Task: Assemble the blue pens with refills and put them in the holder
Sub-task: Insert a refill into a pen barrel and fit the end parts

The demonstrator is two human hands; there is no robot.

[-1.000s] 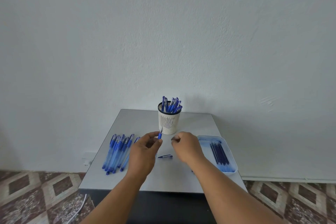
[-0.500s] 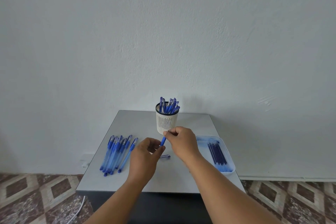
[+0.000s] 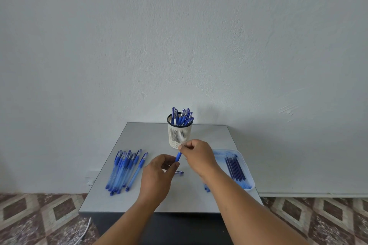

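Observation:
Above the middle of the grey table (image 3: 151, 139), my left hand (image 3: 157, 177) holds the lower end of a blue pen barrel (image 3: 177, 157). My right hand (image 3: 197, 155) pinches the barrel's upper end with curled fingers. Just behind the hands stands the white slotted holder (image 3: 179, 135), with several capped blue pens sticking out of it. A loose blue cap (image 3: 179, 173) lies on the table under my hands. Several blue pens (image 3: 125, 169) lie in a row on the left. Dark blue refills (image 3: 235, 169) lie in a white tray (image 3: 251, 181) on the right.
A few small blue parts (image 3: 206, 188) lie by my right forearm, partly hidden. The table stands against a plain white wall. A white cable (image 3: 85, 230) lies on the patterned tile floor at the table's front left corner.
My right hand came left and took hold of the upper end of the pen piece in my left hand. Both hands then stayed together in front of the holder.

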